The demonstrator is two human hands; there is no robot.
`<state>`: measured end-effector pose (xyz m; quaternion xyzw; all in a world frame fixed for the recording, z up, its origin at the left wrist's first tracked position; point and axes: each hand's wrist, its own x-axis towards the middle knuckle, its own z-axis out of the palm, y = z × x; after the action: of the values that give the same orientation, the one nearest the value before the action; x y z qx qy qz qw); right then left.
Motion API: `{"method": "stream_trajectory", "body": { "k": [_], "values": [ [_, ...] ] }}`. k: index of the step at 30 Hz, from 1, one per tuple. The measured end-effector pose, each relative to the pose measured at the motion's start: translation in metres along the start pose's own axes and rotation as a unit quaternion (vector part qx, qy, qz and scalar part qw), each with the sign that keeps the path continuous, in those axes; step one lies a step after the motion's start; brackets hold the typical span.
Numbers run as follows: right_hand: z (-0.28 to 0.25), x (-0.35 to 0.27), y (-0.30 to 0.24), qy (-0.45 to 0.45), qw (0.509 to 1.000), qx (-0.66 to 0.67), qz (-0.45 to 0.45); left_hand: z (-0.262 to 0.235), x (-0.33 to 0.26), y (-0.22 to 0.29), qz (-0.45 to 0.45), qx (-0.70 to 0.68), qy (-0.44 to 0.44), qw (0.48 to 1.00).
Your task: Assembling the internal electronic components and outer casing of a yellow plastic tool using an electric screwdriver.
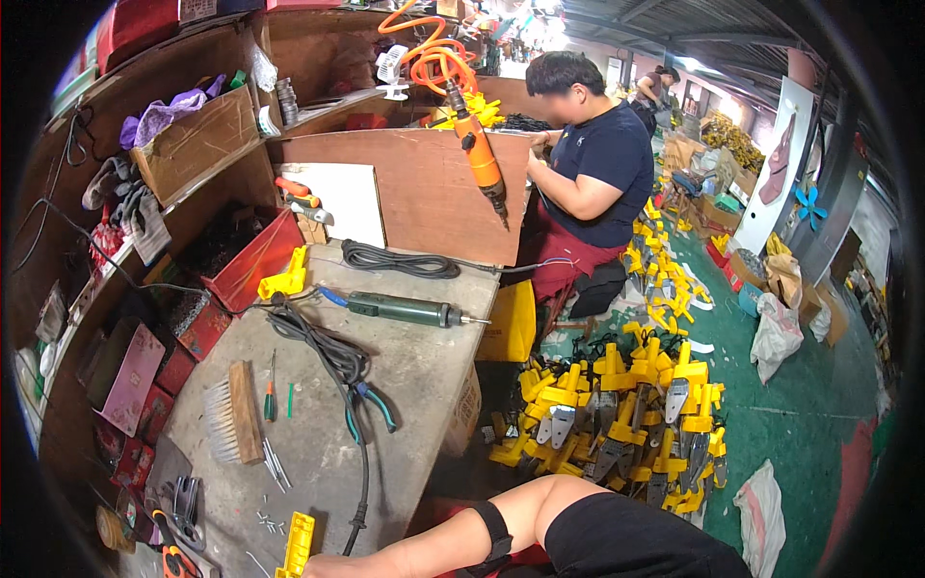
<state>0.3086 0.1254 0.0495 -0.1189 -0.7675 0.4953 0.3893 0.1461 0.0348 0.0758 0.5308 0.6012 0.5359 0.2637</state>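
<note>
My right arm reaches in from the lower right, with a dark sleeve and a black band near the elbow. Only a sliver of my right hand (323,568) shows at the lower edge, its fingers cut off. Right beside it is a yellow plastic housing part (299,541); whether the hand grips it is hidden. My left hand is out of the picture. Close by on the bench lie small screws (271,523), orange-and-black handled scissors or pliers (179,562) and a black cable (360,501). Farther up are metal rods (277,465), a wooden brush (246,414) and a green-handled screwdriver (270,400).
A green corded power tool (400,308) and teal-handled pliers (374,405) lie on the bench (414,371). An orange power screwdriver (477,159) hangs above. Red bins (260,260) line the left. Yellow-handled tools (626,414) are heaped at the right; a co-worker (597,144) sits beyond.
</note>
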Motion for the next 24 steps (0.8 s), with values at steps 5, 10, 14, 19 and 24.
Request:
{"method": "stream_trajectory", "body": {
  "k": [5, 10, 14, 19, 24],
  "values": [
    [-0.003, 0.000, -0.005, 0.049, 0.999, -0.022, -0.004, 0.004, 0.001, 0.008, 0.079, 0.135, 0.021, 0.987],
    [-0.005, 0.004, -0.006, 0.077, 0.993, -0.068, -0.054, 0.006, 0.000, 0.004, 0.100, 0.037, 0.084, 0.991],
    [-0.007, 0.006, -0.007, 0.098, 0.988, -0.078, -0.095, 0.005, 0.001, 0.003, 0.120, 0.028, 0.082, 0.989],
    [-0.001, 0.005, -0.006, 0.075, 0.991, -0.075, -0.078, 0.003, 0.002, 0.005, 0.152, 0.058, 0.089, 0.983],
    [0.001, 0.001, 0.005, 0.040, 0.995, -0.063, -0.072, 0.002, -0.007, 0.009, 0.094, 0.051, 0.083, 0.991]
  ]
}}
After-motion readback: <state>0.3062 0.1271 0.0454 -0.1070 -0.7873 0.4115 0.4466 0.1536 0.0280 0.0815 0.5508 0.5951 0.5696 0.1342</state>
